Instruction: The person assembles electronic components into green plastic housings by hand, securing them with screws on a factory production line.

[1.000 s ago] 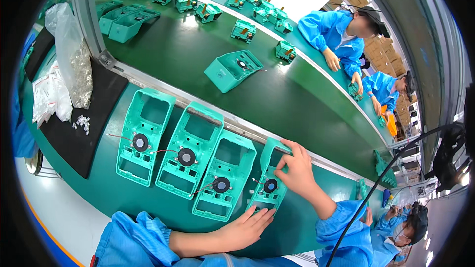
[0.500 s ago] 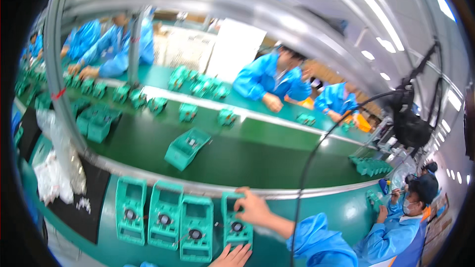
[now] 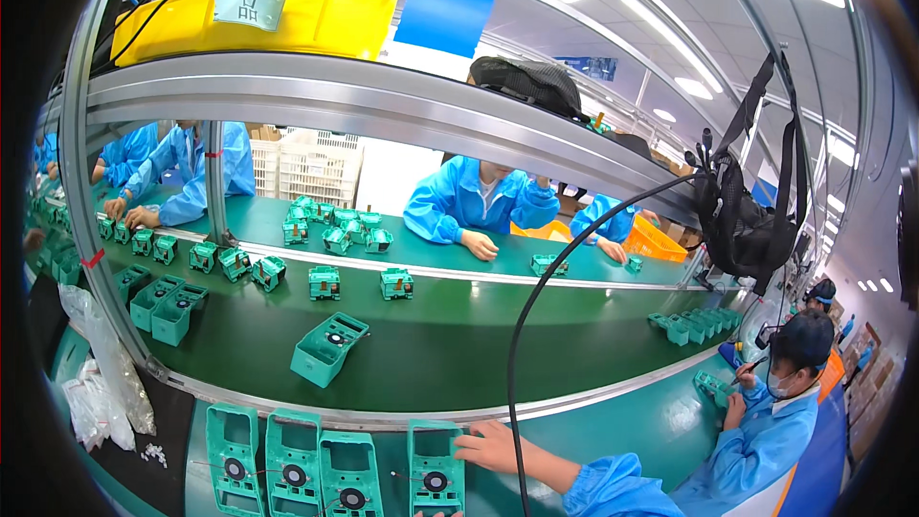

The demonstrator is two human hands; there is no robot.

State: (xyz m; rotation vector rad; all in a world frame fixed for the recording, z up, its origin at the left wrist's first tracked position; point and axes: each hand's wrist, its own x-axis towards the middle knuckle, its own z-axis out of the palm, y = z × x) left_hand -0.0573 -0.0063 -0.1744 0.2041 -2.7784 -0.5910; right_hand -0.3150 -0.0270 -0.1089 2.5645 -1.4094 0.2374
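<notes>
A green plastic housing [image 3: 414, 436] with a small round black fan [image 3: 436, 482] in it lies flat at the near edge of the bench. My right hand [image 3: 498, 447] reaches in from the right, fingers bent and closed on the housing's upper right rim. Of my left hand [image 3: 437, 514] only fingertips show, at the housing's lower end; the frame's bottom edge cuts off the rest. Left of it, three similar housings [image 3: 349, 450] lie in a row, each with a fan and thin wires.
Beyond the bench runs a dark green conveyor [image 3: 459, 345], carrying a green bin-shaped housing [image 3: 321, 359] and several small green assemblies [image 3: 324, 282]. A black cable [image 3: 517, 354] hangs across the view. Plastic bags [image 3: 100, 402] lie left. A co-worker [image 3: 766, 431] sits right; others work opposite.
The view has tilted up, so the housings sit lower in the picture. My right hand has moved from above the housing to its right rim. My left hand has mostly dropped out of view.
</notes>
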